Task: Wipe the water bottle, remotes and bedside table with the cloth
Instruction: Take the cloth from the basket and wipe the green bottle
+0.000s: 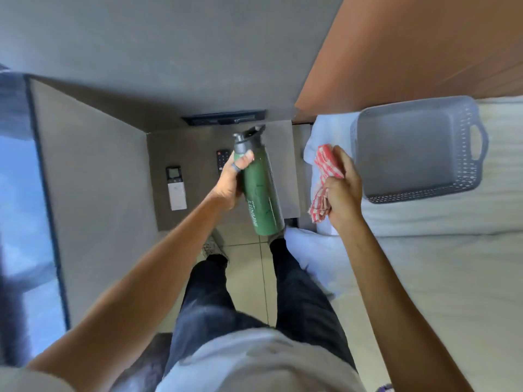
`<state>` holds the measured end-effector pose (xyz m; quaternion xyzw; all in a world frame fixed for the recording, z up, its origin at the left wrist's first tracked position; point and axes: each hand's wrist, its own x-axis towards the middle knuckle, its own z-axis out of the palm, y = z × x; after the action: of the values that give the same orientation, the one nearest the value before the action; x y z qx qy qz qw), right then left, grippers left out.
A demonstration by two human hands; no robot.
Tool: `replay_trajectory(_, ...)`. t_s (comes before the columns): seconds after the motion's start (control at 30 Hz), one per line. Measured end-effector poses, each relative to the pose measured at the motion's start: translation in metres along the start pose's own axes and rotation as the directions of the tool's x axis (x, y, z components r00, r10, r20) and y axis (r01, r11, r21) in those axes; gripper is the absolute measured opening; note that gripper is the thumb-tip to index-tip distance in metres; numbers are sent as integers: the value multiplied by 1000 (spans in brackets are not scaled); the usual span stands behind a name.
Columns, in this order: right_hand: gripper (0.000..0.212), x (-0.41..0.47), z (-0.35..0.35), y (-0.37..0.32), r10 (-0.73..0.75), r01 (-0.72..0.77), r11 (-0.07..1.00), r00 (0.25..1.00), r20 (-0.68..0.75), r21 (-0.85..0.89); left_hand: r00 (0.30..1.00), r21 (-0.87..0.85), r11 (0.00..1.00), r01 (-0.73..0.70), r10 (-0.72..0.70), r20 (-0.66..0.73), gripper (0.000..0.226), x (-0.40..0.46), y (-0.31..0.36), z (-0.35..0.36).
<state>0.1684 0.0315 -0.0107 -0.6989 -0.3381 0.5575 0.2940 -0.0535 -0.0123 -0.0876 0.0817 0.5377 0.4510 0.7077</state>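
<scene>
At the far left, a white remote (177, 188) lay flat on the grey table (198, 142), its small screen at the far end. A black remote (222, 159) lay a little to its right, partly hidden behind the left hand (230, 182). This hand was closed around the upper part of a green bottle (261, 193), the thumb pressing just below its grey cap. The bottle was held above the table, tilted, with the cap away from the person and the base toward the person's legs. To the right, the right hand (342, 188) was clenched on a bunched red and white cloth (325, 176), apart from the bottle. Further right, a grey basket (418, 148) stood on the bed (452, 264)
</scene>
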Motion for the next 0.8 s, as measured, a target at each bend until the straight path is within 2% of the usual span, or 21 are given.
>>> replay_trajectory(0.07, 79, -22, 7, -29, -127, 132, 989, 989, 79, -65, 997, -169, 983, 76, -79, -11, 70, -29, 21, 15)
replay_trajectory(0.17, 89, -59, 24, -76, -329, 353, 931, 922, 205, -92, 999, -255, 966, -36, 32, -21, 63, -64, 59, 32)
replay_trajectory(0.23, 89, -82, 43, -103, -481, 530, 839, 829, 286, -126, 992, -290, 951, -110, 123, 25, 57, -80, 82, 45)
replay_trajectory(0.3, 82, -107, 66, -127, -536, 649, 744, 722, 437, -159, 978, -323, 931, -168, 199, 65, 51, -93, 105, 60)
replay_trajectory(0.33, 75, -118, 76, -136, -527, 709, 674, 658, 539, -208, 968, -348, 915, -202, 241, 72, 47, -98, 116, 65)
replay_trajectory(0.37, 69, -125, 84, -140, -514, 787, 543, 588, 625, -293, 955, -382, 894, -234, 284, 81, 46, -101, 128, 68)
replay_trajectory(0.43, 65, -130, 83, -135, -489, 870, 168, 482, 727, -464, 942, -457, 861, -222, 310, 128, 55, -105, 147, 69)
replay_trajectory(0.47, 65, -134, 76, -131, -485, 868, 31, 446, 752, -495, 953, -482, 859, -173, 271, 139, 60, -109, 155, 68)
replay_trajectory(0.53, 62, -139, 59, -121, -512, 867, -101, 375, 773, -488, 978, -470, 877, -99, 174, 117, 63, -114, 166, 67)
replay_trajectory(0.6, 56, -143, 49, -118, -528, 892, -117, 316, 788, -436, 985, -405, 909, -99, 147, 88, 65, -115, 168, 67)
replay_trajectory(0.67, 55, -140, 54, -127, -540, 898, -103, 311, 782, -428, 978, -410, 909, -76, 148, 147, 63, -118, 169, 74)
replay_trajectory(0.73, 52, -135, 71, -145, -589, 907, 54, 367, 720, -419, 957, -409, 901, -144, 233, 176, 57, -118, 167, 82)
replay_trajectory(0.8, 44, -131, 78, -164, -642, 894, 289, 447, 623, -343, 950, -414, 889, -196, 276, 144, 59, -118, 159, 86)
